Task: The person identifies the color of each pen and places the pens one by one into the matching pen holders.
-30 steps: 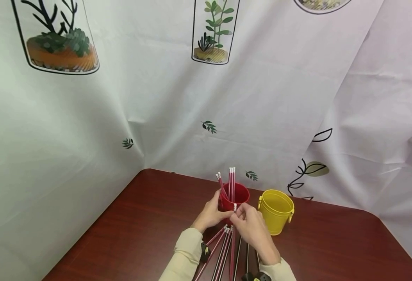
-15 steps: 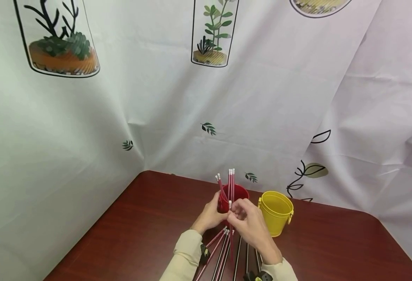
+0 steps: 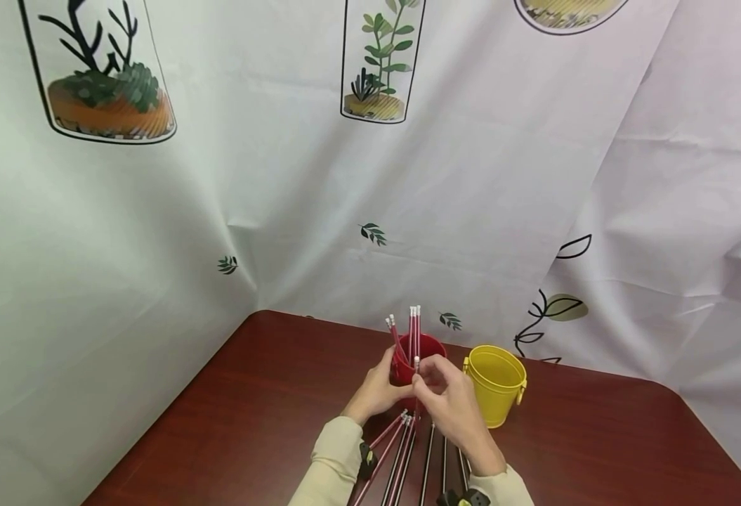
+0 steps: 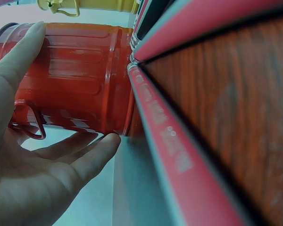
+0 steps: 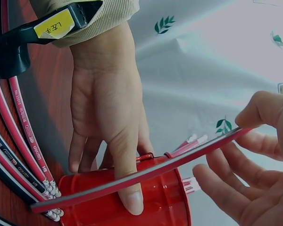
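My left hand (image 3: 376,390) grips a small red bucket (image 3: 435,347) from its left side. In the left wrist view the thumb lies along the red wall (image 4: 78,75), and the other fingers lie near the side handle (image 4: 34,122). Several red pencils (image 3: 415,330) stand in the bucket, white eraser ends up. My right hand (image 3: 452,404) pinches one more red pencil (image 5: 155,170) near its eraser end, between thumb and index finger. That pencil hangs upright in front of the bucket, crossing the left thumb in the right wrist view.
A yellow bucket (image 3: 496,393) with side handles stands right of the red one. Loose red pencils (image 3: 376,469) and black pencils (image 3: 428,464) lie fanned on the brown table (image 3: 269,393) before me. A white printed cloth (image 3: 307,176) hangs behind.
The pencil in my right hand has swung more upright, its lower end drawing in towards the bucket. The left hand keeps its grip on the red bucket. The head view has tilted slightly.
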`<state>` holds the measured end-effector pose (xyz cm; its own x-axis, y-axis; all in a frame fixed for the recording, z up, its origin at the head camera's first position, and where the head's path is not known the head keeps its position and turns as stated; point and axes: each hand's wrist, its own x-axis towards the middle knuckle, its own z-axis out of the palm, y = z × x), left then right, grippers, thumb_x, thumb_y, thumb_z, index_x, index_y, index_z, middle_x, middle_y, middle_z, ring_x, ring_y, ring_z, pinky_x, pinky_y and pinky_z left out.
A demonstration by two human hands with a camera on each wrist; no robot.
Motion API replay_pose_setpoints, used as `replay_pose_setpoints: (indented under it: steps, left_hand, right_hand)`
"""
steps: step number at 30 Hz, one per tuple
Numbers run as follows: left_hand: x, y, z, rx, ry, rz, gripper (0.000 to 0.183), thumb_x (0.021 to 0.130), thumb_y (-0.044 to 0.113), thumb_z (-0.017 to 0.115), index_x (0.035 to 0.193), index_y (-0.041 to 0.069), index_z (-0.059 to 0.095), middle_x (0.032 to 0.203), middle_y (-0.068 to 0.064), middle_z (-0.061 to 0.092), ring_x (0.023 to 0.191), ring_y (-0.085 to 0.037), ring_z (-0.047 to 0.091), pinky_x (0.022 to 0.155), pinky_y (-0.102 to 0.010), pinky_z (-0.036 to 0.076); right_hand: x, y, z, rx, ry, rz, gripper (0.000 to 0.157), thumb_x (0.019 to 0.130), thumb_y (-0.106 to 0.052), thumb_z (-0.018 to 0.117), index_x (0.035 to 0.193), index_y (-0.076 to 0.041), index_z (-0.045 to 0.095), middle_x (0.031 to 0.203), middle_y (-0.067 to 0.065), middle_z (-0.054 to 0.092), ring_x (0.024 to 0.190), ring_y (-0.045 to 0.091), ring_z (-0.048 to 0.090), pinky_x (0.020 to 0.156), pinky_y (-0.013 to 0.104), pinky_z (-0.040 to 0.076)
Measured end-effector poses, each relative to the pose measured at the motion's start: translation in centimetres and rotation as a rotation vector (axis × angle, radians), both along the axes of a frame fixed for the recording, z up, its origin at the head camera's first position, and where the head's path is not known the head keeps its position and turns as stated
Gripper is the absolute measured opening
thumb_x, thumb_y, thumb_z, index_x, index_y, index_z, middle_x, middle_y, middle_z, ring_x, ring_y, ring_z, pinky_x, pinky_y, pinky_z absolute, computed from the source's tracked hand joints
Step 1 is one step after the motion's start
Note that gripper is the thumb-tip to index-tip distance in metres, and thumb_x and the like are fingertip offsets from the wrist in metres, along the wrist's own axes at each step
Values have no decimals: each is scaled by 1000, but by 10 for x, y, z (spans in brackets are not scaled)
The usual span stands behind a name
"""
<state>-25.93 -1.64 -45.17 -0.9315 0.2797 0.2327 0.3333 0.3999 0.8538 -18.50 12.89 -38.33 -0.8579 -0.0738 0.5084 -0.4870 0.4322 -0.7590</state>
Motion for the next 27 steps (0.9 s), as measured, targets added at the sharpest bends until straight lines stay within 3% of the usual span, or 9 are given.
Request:
replay_pose_setpoints:
  steps: [9,16,27]
  left_hand:
    - [0,0,1,4,-3,-1,87,76,37,73,143,13,24,127,-13,52,111,-29,54,91,-51,44]
    - [0,0,-1,8,-3,-6,86,76,36,73,143,12,24,128,-13,51,110,-29,54,91,-51,44]
    - [1,0,2,19,-32,-6,86,76,37,73,143,16,24,128,-11,51,110,-28,54,90,-50,45]
  right_hand:
    - [0,1,-1,1,36,-16,13,81,-8,68,93,-12,62,83,-6,60,73,10,58,66,18,52]
    - [0,-1,-2,-9,100,-42,16,81,-7,68,92,-17,62,83,-7,60,72,10,58,64,21,53]
    - [-5,1,0,-23,168,-37,14,82,-8,68,94,-12,63,83,-6,61,70,10,57,61,23,54]
